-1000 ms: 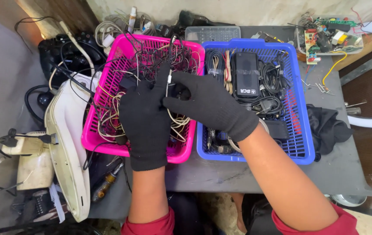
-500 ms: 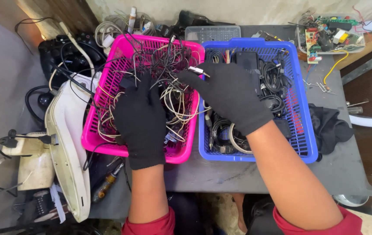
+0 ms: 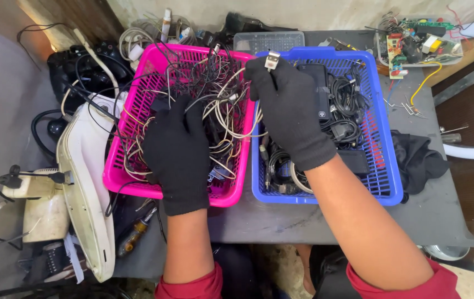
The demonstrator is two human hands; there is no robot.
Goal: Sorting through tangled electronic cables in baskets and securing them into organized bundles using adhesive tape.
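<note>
Grey worktop carries two plastic baskets side by side, rims touching: pink basket on the left, blue basket on the right. The pink one holds a loose tangle of thin wires, white, black and tan. The blue one holds coiled black cables and dark adapter blocks.

Off the worktop's left edge I see a cream-coloured appliance shell. A black cloth lies just right of the blue basket; a circuit board sits at the far right corner.

Left hand, black glove, lies palm down on the tangle in the pink basket, fingers spread and pressing the wires; I cannot tell whether it grips any strand.

Right hand, also gloved, is raised over the rims where the baskets meet. Its fingers are pinched closed on a small metal plug, held upright above the fingertips, with a pale cable trailing down into the pink tangle.

Judgement: the step in hand is drawing one cable free of the tangle while the other hand pins the rest. Freeing it calls for a steady pull and firm hold-down, since the strand looks threaded through others.
</note>
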